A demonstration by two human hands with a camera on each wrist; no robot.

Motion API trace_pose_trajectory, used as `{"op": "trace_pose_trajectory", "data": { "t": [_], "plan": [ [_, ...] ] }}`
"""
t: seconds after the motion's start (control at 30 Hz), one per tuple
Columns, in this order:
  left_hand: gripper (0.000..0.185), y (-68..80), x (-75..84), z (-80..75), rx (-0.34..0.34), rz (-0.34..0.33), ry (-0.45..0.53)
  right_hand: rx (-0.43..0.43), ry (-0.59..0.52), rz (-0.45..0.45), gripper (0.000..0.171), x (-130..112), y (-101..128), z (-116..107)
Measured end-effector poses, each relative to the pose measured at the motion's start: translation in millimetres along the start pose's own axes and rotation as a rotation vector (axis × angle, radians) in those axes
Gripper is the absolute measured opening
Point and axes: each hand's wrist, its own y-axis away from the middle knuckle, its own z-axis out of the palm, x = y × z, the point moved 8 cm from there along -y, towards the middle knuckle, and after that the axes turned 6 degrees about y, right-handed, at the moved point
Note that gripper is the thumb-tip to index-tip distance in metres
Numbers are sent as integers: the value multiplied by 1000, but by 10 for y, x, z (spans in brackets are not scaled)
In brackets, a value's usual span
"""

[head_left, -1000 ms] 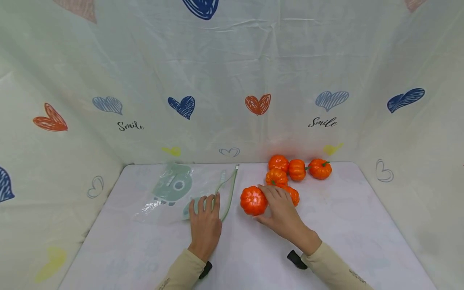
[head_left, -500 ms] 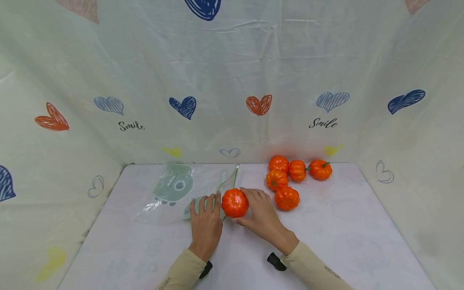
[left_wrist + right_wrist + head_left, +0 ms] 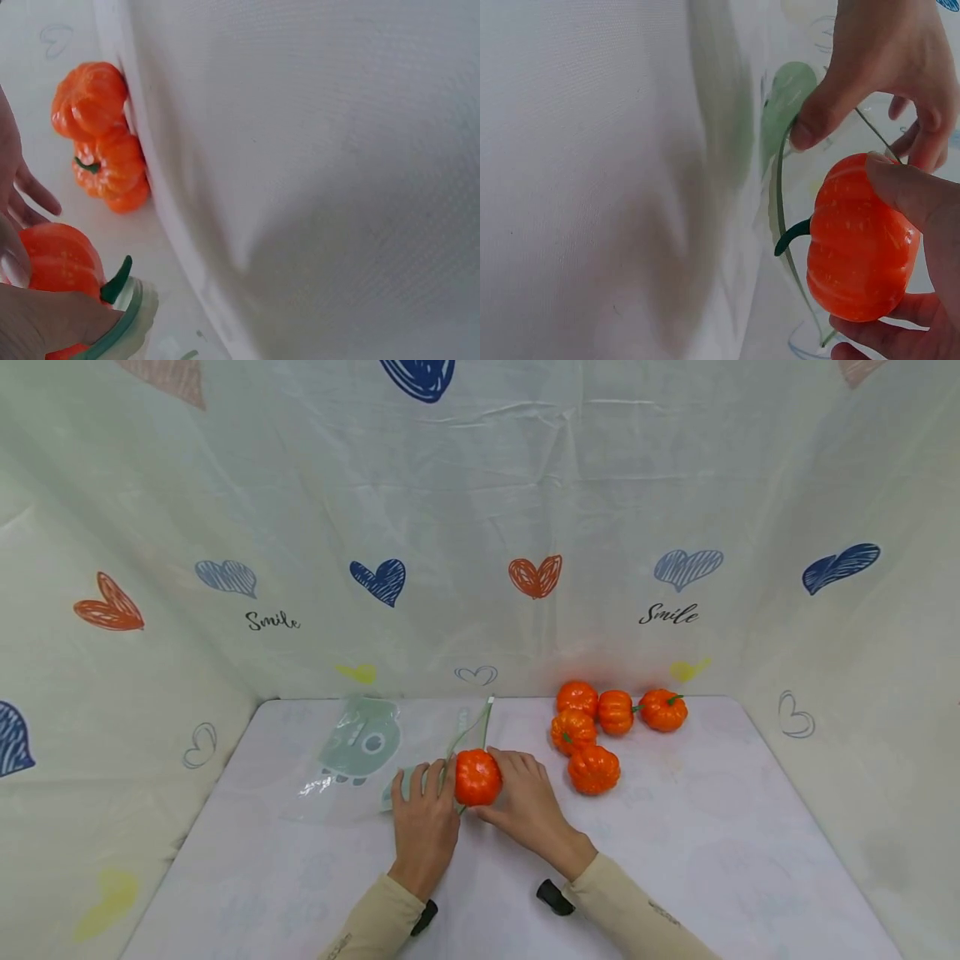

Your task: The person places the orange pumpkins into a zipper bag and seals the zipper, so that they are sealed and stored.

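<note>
My left hand (image 3: 426,827) holds the mouth of a clear slider zip bag (image 3: 431,735) with a green cartoon print. In the right wrist view, the thumb of this hand lies at one green rim (image 3: 781,202) and its fingers sit by the other, the rims apart. My right hand (image 3: 528,802) grips an orange toy pumpkin (image 3: 477,778) between thumb and fingers. That pumpkin is at the bag's mouth, close against my left fingers, its dark green stem (image 3: 793,235) pointing to the rim. How far it is inside the bag I cannot tell.
Several more orange pumpkins (image 3: 594,769) stand in a cluster at the back right of the white table (image 3: 712,827). A hanging cloth (image 3: 465,510) printed with hearts rises behind the table and at both sides.
My right hand has carried the pumpkin leftward from beside the cluster to the bag's mouth and turned it slightly. My left hand has stayed in place at the bag.
</note>
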Motion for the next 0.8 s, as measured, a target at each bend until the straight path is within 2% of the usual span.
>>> {"op": "trace_pose_trajectory", "data": {
  "t": [0.37, 0.67, 0.8],
  "plan": [
    [89, 22, 54, -8, -12, 51, -52, -12, 59, 18, 87, -22, -71, 99],
    [91, 38, 86, -6, -16, 77, -47, -35, 112, 14, 88, -41, -116, 219],
    [85, 37, 97, -14, -5, 88, -59, -32, 123, 13, 88, -33, -136, 262]
  ]
}}
